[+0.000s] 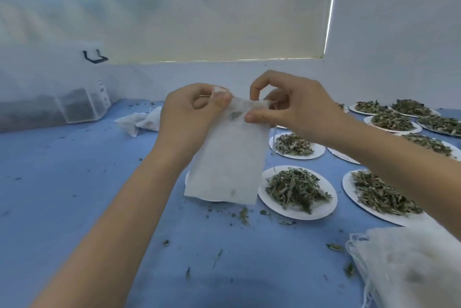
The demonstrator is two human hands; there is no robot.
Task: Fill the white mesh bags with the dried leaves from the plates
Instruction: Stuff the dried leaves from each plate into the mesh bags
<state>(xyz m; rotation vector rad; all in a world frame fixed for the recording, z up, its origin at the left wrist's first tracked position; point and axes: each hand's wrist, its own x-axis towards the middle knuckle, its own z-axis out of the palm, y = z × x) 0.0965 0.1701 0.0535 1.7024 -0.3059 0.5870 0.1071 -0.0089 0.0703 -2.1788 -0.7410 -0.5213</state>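
A flat white mesh bag [228, 158] hangs in the air over the blue table, held by its top edge. My left hand [189, 113] pinches the bag's upper left corner. My right hand [291, 105] pinches the upper right corner, thumb on the front of the cloth. A few dark leaf bits show through the mesh. White plates heaped with dried leaves lie to the right; the nearest plate [298, 191] is just right of the bag's lower edge, another plate [296, 145] behind it. A plate rim peeks out behind the bag.
A stack of white mesh bags [409, 267] lies at the front right. Crumpled white bags [139, 122] sit at the back left beside a clear plastic box [77, 105]. Several more leaf plates [394, 120] fill the right side. Leaf crumbs dot the blue tabletop [74, 183].
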